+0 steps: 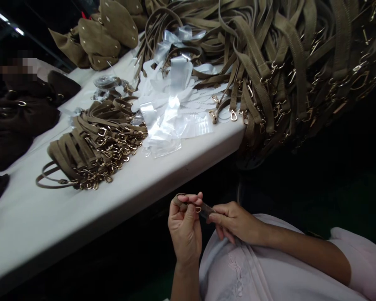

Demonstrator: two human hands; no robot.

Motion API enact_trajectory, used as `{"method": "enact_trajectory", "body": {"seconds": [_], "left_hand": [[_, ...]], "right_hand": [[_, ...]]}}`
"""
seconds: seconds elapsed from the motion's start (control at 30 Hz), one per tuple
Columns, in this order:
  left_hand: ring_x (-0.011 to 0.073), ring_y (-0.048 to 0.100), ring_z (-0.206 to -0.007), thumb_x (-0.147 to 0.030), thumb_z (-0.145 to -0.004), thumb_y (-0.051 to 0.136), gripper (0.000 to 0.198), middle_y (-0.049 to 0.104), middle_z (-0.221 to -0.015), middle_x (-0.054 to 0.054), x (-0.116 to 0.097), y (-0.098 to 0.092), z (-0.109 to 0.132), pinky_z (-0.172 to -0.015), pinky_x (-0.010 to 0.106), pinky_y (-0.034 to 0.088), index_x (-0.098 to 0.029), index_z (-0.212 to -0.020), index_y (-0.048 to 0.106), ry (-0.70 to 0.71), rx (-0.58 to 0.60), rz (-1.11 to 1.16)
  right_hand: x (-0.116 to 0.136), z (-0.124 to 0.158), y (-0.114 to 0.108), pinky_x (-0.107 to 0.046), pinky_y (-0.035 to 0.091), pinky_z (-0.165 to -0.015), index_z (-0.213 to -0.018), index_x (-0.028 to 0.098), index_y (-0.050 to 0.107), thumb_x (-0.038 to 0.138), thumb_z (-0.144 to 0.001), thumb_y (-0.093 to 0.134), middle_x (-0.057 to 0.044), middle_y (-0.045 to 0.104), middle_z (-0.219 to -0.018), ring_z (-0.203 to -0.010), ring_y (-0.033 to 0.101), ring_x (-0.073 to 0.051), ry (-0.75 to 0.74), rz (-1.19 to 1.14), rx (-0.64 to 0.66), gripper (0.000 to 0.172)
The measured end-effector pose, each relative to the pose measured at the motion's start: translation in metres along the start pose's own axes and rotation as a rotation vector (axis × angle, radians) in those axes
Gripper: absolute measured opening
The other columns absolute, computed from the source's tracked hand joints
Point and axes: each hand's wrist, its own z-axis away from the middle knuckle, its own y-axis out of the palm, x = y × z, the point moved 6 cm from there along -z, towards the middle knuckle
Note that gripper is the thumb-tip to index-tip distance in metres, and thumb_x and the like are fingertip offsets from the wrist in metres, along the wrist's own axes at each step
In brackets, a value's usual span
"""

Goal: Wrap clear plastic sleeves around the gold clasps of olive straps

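Note:
Just off the table's front edge, my left hand (185, 230) is closed around a short brown strap (182, 197), which loops over its fingers. A small gold-coloured clasp (198, 209) shows beside the thumb. My right hand (238, 221) is closed too, its thumb and fingers pinching a narrow strip of see-through film (206, 210) that runs towards the left hand. Whether the film is wrapped round the strap's end cannot be made out. Both hands are held close together in front of my body, apart from the table.
On the white table (119, 209) lies a stack of folded straps with gold clasps (72, 152). Clear plastic film and white strips (172, 113) lie beside it. Long brown straps (253, 54) hang over the right end. Olive bags (103, 37) and dark bags (21, 108) are farther off, near another person.

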Motion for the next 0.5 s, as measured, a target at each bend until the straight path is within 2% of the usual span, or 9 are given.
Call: {"method": "enact_trajectory", "body": {"seconds": [0.17, 0.27, 0.33, 0.4, 0.43, 0.5], "left_hand": [[0.0181, 0.070, -0.100, -0.021, -0.085, 0.071, 0.016, 0.074, -0.100, 0.002, 0.012, -0.009, 0.004, -0.090, 0.032, 0.056, -0.021, -0.098, 0.062, 0.079, -0.073, -0.191], [0.0217, 0.068, -0.106, -0.025, -0.090, 0.065, 0.013, 0.073, -0.108, 0.005, 0.015, -0.016, 0.007, -0.097, 0.040, 0.054, -0.021, -0.102, 0.063, 0.133, -0.076, -0.373], [0.0239, 0.065, -0.112, -0.030, -0.092, 0.061, 0.013, 0.072, -0.114, 0.007, 0.014, -0.014, 0.007, -0.100, 0.044, 0.051, -0.024, -0.103, 0.065, 0.106, 0.030, -0.551], [0.0244, 0.062, -0.115, -0.034, -0.092, 0.060, 0.013, 0.070, -0.118, 0.006, 0.011, -0.007, 0.006, -0.095, 0.043, 0.054, -0.029, -0.103, 0.066, -0.004, 0.220, -0.717], [0.0244, 0.062, -0.112, -0.034, -0.091, 0.061, 0.013, 0.069, -0.118, 0.007, 0.005, -0.003, 0.006, -0.088, 0.041, 0.056, -0.031, -0.102, 0.066, -0.033, 0.285, -0.773], [0.0240, 0.062, -0.106, -0.035, -0.089, 0.064, 0.017, 0.067, -0.115, 0.007, -0.014, 0.003, 0.004, -0.079, 0.039, 0.058, -0.032, -0.106, 0.065, 0.005, 0.328, -0.862]], "right_hand": [[-0.003, -0.003, 0.006, -0.014, 0.029, -0.035, -0.087, 0.012, 0.062, 0.056, -0.088, 0.054, 0.000, 0.063, -0.054, -0.032, 0.043, -0.005, 0.056, -0.103, 0.040, 0.044], [-0.003, -0.005, 0.012, -0.015, 0.025, -0.035, -0.085, 0.013, 0.061, 0.063, -0.085, 0.054, -0.001, 0.063, -0.052, -0.031, 0.039, -0.005, 0.080, -0.131, 0.070, 0.050], [-0.008, -0.006, 0.018, -0.017, 0.021, -0.034, -0.081, 0.014, 0.059, 0.071, -0.081, 0.052, -0.002, 0.062, -0.050, -0.030, 0.035, -0.005, 0.118, -0.098, 0.091, 0.057], [-0.020, -0.009, 0.021, -0.020, 0.020, -0.034, -0.078, 0.017, 0.059, 0.082, -0.074, 0.046, -0.004, 0.060, -0.049, -0.030, 0.035, -0.007, 0.164, -0.015, 0.091, 0.067], [-0.026, -0.014, 0.020, -0.021, 0.022, -0.034, -0.076, 0.019, 0.060, 0.088, -0.069, 0.044, -0.005, 0.059, -0.049, -0.033, 0.042, -0.010, 0.176, 0.039, 0.073, 0.072], [-0.033, -0.028, 0.008, -0.023, 0.024, -0.033, -0.079, 0.029, 0.064, 0.095, -0.057, 0.043, -0.009, 0.064, -0.063, -0.051, 0.061, -0.020, 0.145, 0.190, -0.065, 0.072]]}}
